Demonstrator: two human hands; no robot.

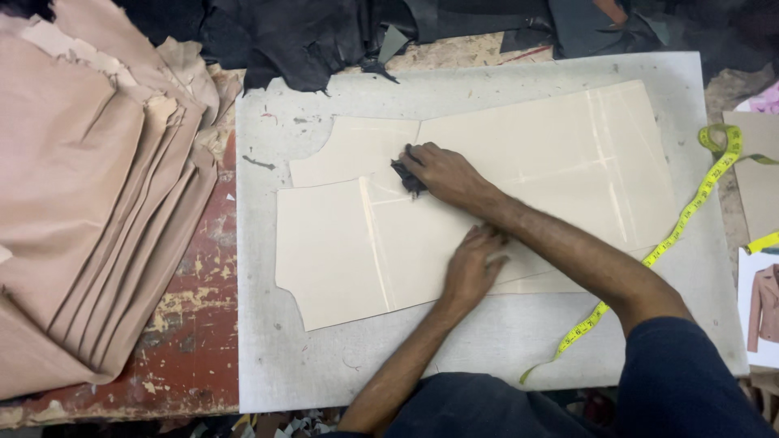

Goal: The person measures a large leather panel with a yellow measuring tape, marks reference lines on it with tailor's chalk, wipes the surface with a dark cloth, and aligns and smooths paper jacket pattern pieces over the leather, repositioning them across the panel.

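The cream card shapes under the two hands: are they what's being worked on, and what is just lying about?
In use:
right hand pressing a small dark scrap
left hand flat on the cream card patterns
grey board beneath

Lying about:
yellow tape measure
stack of tan leather
black leather
jacket picture

Tape measure point(690, 212); tan hides point(89, 203)

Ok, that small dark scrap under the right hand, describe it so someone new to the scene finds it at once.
Start at the grey board covering the bench, then the pale card pattern pieces on it. Where two cards overlap, the right hand presses a small black scrap under its fingertips. It is the only dark thing on the pale cards; the other black material is heaped beyond the board.
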